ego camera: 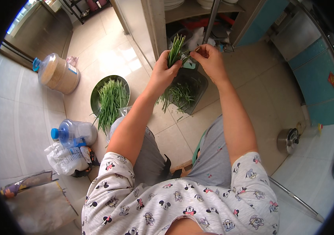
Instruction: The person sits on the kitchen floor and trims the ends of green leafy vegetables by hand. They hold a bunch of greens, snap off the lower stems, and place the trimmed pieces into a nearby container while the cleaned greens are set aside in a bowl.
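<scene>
A bunch of green garlic chives stands upright in my left hand, cut ends upward, the leaves hanging below. My right hand is just to the right, thumb and forefinger pinched on a thin stalk or leaf piece near the bunch's side. Beneath both hands a dark dustpan lies on the floor with loose green trimmings in and around it. To the left, a round metal bowl holds a large heap of chives, whose leaves spill over its near rim.
Along the left wall stand a large plastic jar of grain, a blue-capped jar and a white plastic bag. An open cupboard shelf with dishes is ahead. A lidded steel pot and a metal pole are at the right.
</scene>
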{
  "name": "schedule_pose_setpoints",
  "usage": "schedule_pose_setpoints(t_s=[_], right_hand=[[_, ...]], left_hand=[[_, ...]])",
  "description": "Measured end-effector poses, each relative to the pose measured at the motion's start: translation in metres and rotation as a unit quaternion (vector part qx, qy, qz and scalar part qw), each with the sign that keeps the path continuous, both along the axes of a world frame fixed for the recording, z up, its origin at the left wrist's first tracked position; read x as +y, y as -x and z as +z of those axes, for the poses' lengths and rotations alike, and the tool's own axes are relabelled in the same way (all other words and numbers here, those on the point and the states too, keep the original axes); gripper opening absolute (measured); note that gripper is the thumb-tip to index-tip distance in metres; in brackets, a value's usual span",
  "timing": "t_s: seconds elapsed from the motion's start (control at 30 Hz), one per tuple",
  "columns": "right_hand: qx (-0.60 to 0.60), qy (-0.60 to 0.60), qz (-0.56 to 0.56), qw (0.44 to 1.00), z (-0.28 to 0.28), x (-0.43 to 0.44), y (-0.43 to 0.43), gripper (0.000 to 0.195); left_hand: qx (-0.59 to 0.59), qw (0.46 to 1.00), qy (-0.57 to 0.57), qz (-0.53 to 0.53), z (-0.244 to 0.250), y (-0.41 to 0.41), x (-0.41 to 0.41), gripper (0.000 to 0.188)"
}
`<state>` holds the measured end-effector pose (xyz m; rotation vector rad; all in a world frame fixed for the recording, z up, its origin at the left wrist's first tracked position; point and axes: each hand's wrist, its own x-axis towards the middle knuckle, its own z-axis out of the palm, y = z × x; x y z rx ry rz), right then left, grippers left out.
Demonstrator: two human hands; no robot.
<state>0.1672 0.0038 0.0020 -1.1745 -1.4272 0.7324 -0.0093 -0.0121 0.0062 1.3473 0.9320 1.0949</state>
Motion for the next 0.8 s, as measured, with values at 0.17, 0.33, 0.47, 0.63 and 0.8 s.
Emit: schedule_pose_setpoints(t_s=[0.17,0.33,0.47,0.63,0.8], right_hand=[[-0.011,0.016,-0.032,0.999,-0.005,0.006,-0.005,0.024],[0.029,0.045,-0.054,0.997,-0.004,0.007,-0.006,0.03],[-0.058,0.013,-0.074,0.995,0.001,0.002,-0.004,0.03],[-0.119,-0.01,-0.074,0.99,0.004,-0.001,-0.003,0.028],[-0.058,-0.021,-0.084,0.995,-0.002,0.005,-0.01,0.027]], left_hand=[[-0.006,1.0,0.001,-0.003,0.001,-0.001,0.0,0.021],[-0.006,1.0,0.0,-0.001,0.0,-0.001,0.0,0.021],[-0.007,1.0,-0.005,0.0,-0.003,0.0,0.001,0.022],[0.007,1.0,-0.017,-0.001,-0.003,-0.001,0.0,0.025],[0.015,1.0,-0.021,0.0,-0.003,-0.001,-0.001,0.025]])
